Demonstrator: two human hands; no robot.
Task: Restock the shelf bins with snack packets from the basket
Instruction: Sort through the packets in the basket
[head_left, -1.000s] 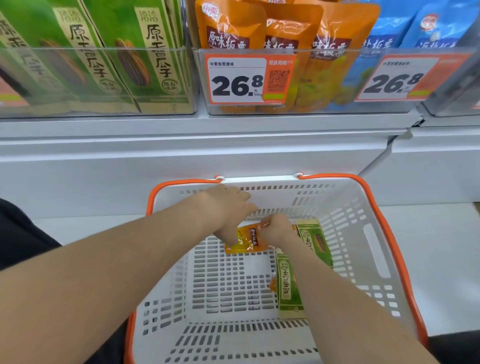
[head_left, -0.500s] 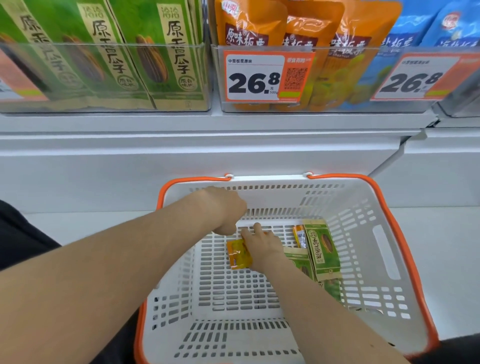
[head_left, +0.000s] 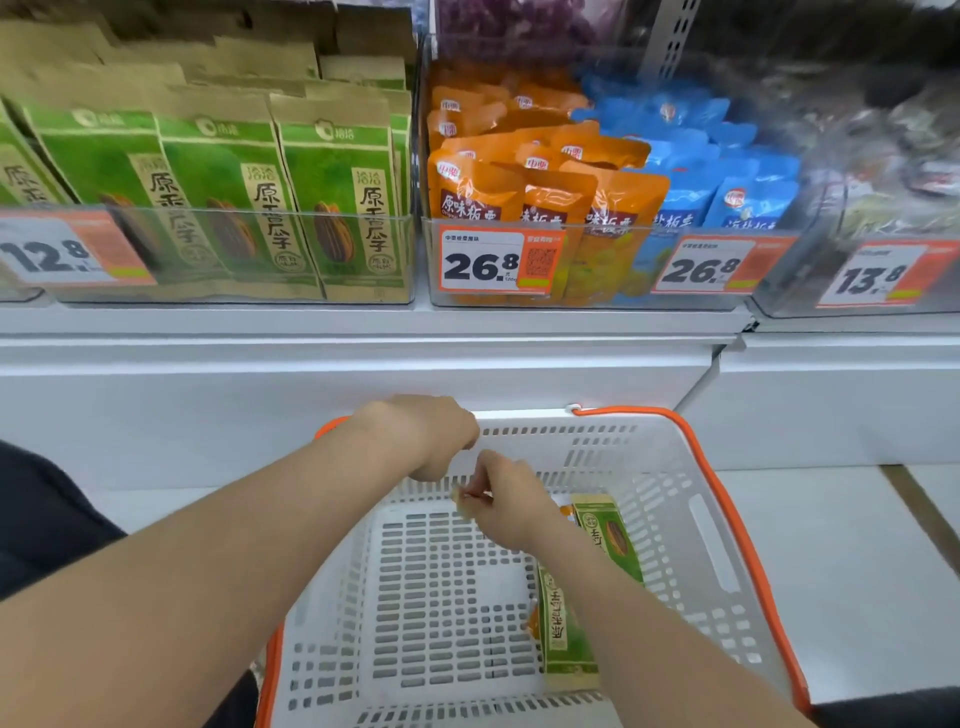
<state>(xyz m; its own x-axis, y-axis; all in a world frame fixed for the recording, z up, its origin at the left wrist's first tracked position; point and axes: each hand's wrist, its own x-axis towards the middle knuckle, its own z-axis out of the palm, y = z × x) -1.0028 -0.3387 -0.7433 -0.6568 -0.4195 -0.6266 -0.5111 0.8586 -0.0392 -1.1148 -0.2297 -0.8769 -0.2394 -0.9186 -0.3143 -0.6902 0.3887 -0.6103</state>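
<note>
While my right hand (head_left: 511, 506) pinches a small yellow-orange foil packet (head_left: 460, 505) over the white slotted plastic basket (head_left: 665, 499), my left hand (head_left: 426, 436) curls at its 11 o'clock; can't tell if it holds anything. Green paper seed packets (head_left: 563, 639) lie at the basket's 3 o'clock.

left tag (head_left: 62, 254) 12.8 | orange-bin tag (head_left: 498, 260) 26.8 | blue-bin tag (head_left: 711, 267) 26.8 | right tag (head_left: 872, 278) 13.8 | green packets (head_left: 332, 208) 原香瓜子

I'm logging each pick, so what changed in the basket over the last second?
The right hand lifted the orange packet off the basket floor toward the far wall. Its fingers now pinch the packet, and only a yellowish edge shows. The left hand let go of it and rose, curled; whether it holds anything is hidden. The green packets stayed at the right side of the basket.
</note>
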